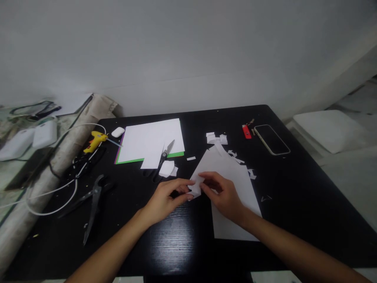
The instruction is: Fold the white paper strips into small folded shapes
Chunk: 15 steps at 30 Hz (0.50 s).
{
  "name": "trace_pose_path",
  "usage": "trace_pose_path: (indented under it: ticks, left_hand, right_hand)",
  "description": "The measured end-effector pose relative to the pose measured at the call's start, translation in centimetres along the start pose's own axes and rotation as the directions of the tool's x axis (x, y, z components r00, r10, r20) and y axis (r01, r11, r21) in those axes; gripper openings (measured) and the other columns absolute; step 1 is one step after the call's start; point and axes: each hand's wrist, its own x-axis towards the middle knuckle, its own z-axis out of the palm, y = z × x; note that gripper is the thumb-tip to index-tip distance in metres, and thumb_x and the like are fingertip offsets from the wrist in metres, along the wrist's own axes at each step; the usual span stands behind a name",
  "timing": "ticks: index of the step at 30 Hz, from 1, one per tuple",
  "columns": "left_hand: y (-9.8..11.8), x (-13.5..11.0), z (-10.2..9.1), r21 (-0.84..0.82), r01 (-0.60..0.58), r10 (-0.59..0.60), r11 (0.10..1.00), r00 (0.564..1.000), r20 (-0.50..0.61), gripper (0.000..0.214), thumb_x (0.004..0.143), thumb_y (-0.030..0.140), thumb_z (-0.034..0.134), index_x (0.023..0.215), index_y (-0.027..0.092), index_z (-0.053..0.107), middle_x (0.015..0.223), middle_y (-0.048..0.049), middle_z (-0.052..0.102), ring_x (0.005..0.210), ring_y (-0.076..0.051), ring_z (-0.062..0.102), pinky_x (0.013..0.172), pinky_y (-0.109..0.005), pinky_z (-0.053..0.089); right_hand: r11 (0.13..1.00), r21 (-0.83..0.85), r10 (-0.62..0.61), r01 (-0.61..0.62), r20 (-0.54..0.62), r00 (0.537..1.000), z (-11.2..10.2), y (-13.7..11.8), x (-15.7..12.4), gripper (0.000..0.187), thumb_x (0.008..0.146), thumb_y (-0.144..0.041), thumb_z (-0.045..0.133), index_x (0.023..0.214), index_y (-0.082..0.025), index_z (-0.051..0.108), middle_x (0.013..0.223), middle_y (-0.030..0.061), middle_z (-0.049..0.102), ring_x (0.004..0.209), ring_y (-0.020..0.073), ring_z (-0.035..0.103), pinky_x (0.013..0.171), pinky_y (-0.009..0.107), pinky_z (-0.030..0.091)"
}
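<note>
Between my two hands is a small piece of white paper (pixel 195 186), pinched at both sides above the black table. My left hand (pixel 168 197) holds its left edge between thumb and fingers. On the other side, my right hand (pixel 221 193) grips the right edge the same way. Under my right hand lies a large white sheet (pixel 235 220) with a cut, uneven top edge. Paper scraps (pixel 212 138) lie around the sheet's far end. Left of my hands, scissors (pixel 165 154) with dark handles rest partly open beside a folded paper piece (pixel 167 169).
A stack of white and coloured sheets (pixel 150 137) lies at the back left. Further left are a yellow glue gun (pixel 96 141), a white case (pixel 118 132) and large dark scissors (pixel 96 196). A red lighter (pixel 246 131) and a phone (pixel 272 139) lie at the right.
</note>
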Motion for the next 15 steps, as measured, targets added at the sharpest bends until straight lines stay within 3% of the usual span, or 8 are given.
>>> trace_pose_path:
  ticks: [6,11,15]
  left_hand:
    - [0.11,-0.02,0.03,0.024,0.007,-0.006,1.0,1.0,-0.02,0.021,0.089,0.031,0.074,0.107,0.02,0.073,0.091,-0.0039,0.075,0.081,-0.016,0.069,0.076,-0.027,0.056]
    - [0.47,0.33,0.17,0.061,-0.05,0.058,0.997,0.99,-0.132,0.009,0.089,0.029,0.073,0.091,0.02,0.075,0.083,-0.0031,0.068,0.077,-0.016,0.063,0.071,-0.027,0.051]
    - [0.64,0.49,0.45,-0.001,-0.048,0.046,0.999,0.976,-0.212,0.013,0.091,0.027,0.071,0.082,0.018,0.07,0.092,-0.0053,0.062,0.089,-0.017,0.061,0.08,-0.029,0.05]
  right_hand:
    - [0.999,-0.039,-0.014,0.015,0.015,1.0,0.16,-0.42,-0.03,0.018,0.089,-0.026,0.07,0.106,-0.022,0.073,0.097,0.0058,0.076,0.082,0.0202,0.073,0.079,0.034,0.061]
    - [1.0,-0.01,-0.018,0.018,0.01,1.0,0.37,-0.4,-0.22,0.012,0.089,-0.028,0.071,0.099,-0.022,0.073,0.096,0.0062,0.076,0.084,0.0213,0.073,0.08,0.035,0.061]
    - [0.996,0.085,0.014,-0.016,0.029,0.999,0.66,-0.71,-0.45,0.011,0.088,-0.028,0.073,0.097,-0.022,0.073,0.09,0.0044,0.075,0.082,0.0202,0.073,0.077,0.033,0.06]
